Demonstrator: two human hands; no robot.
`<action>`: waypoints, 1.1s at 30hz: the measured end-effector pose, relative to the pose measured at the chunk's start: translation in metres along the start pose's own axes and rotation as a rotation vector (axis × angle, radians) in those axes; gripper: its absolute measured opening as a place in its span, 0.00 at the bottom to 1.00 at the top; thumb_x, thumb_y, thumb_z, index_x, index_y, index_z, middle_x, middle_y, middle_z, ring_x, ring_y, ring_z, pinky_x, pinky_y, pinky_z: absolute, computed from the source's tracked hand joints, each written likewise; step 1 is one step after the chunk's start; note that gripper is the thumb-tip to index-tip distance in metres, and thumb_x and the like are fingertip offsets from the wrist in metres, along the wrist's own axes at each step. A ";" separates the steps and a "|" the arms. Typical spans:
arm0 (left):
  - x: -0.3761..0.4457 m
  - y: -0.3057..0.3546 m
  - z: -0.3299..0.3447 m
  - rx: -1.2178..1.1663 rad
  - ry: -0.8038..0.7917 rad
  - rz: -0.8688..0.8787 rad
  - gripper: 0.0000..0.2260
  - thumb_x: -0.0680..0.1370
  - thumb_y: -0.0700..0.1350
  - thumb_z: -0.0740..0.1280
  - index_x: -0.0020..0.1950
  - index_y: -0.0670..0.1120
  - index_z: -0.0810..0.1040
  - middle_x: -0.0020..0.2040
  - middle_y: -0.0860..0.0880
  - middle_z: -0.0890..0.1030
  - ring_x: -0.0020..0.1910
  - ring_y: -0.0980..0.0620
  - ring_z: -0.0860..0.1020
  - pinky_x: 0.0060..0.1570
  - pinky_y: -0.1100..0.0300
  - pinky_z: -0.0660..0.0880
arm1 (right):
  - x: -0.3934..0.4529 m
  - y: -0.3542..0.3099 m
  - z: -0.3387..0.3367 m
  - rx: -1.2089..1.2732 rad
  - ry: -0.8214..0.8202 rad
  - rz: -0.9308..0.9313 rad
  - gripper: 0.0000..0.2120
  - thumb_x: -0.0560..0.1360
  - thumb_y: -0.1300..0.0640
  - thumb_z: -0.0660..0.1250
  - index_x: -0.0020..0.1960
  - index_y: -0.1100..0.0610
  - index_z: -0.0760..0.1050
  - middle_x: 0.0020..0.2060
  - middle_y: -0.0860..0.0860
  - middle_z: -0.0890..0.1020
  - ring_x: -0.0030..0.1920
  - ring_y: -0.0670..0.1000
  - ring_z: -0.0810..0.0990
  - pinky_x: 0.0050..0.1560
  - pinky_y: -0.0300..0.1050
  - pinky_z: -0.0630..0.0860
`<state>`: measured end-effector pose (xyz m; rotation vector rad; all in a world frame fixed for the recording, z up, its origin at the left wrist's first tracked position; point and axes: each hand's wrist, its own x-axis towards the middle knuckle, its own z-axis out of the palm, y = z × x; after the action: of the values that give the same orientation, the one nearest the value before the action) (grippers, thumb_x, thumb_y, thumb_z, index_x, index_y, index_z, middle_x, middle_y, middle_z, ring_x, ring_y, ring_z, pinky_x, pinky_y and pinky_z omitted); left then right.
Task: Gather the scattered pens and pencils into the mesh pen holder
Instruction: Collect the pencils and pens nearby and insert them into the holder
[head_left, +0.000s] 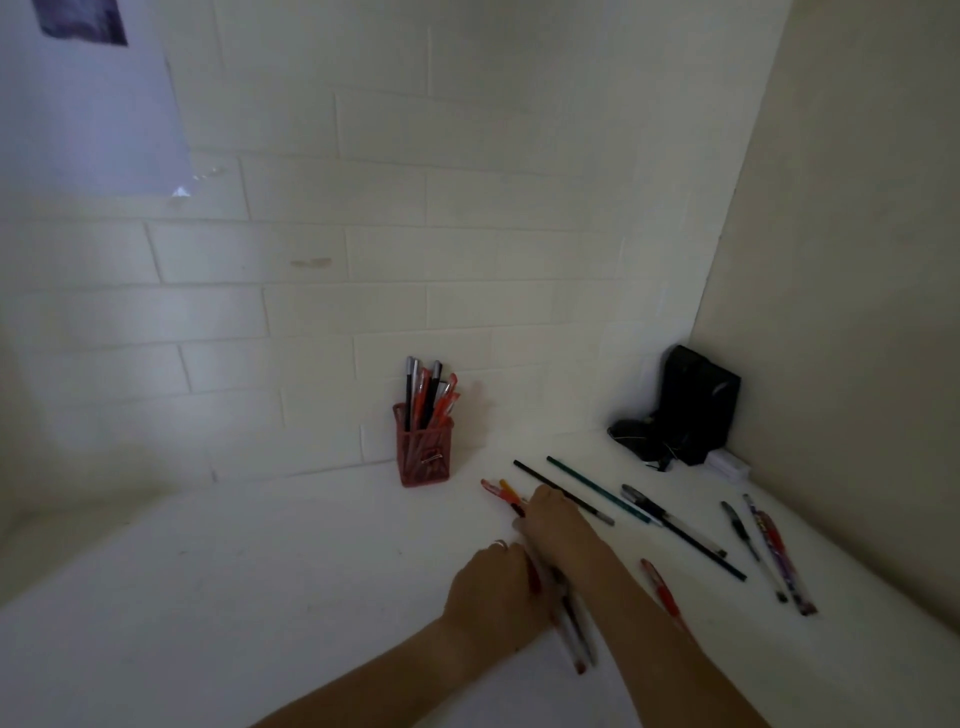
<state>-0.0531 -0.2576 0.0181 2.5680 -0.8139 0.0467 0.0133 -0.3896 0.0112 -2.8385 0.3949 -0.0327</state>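
A red mesh pen holder (423, 457) stands by the tiled wall with several pens upright in it. My left hand (493, 587) and my right hand (553, 519) both lie on a bundle of pens (569, 623) flat on the white table. The bundle's tips stick out past my right hand toward the holder, and its other ends show between my forearms. To the right lie a black pencil (563, 491), a green pencil (597, 488), a long black pencil (696, 545), a red pen (660, 587) and a few more pens (774, 551).
A black pouch (691, 405) leans in the right corner, with a small white box (730, 465) beside it. A beige side panel (841, 312) closes off the right. A sheet of paper (88, 104) hangs on the wall at upper left.
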 end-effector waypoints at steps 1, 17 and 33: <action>-0.001 0.007 0.004 0.044 0.007 -0.058 0.23 0.77 0.60 0.55 0.53 0.43 0.77 0.51 0.44 0.80 0.52 0.43 0.79 0.42 0.56 0.65 | 0.000 0.000 -0.003 -0.026 -0.033 -0.004 0.16 0.82 0.55 0.60 0.64 0.65 0.69 0.62 0.60 0.76 0.61 0.58 0.77 0.58 0.48 0.75; 0.017 -0.009 -0.011 0.418 -0.230 -0.264 0.15 0.82 0.45 0.56 0.62 0.44 0.78 0.62 0.44 0.78 0.61 0.45 0.77 0.54 0.53 0.68 | 0.009 0.005 0.010 -0.083 0.048 -0.005 0.15 0.83 0.59 0.52 0.64 0.65 0.70 0.60 0.58 0.77 0.58 0.55 0.79 0.51 0.45 0.75; 0.104 -0.083 -0.135 -0.396 0.481 -0.285 0.15 0.84 0.44 0.56 0.57 0.32 0.73 0.57 0.35 0.72 0.59 0.39 0.71 0.64 0.47 0.69 | 0.023 -0.059 -0.043 1.033 0.266 -0.187 0.07 0.85 0.57 0.53 0.52 0.58 0.67 0.35 0.50 0.74 0.33 0.46 0.71 0.40 0.44 0.70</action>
<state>0.0920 -0.1963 0.1237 2.1394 -0.2428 0.3619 0.0486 -0.3530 0.0686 -1.8313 0.0968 -0.4982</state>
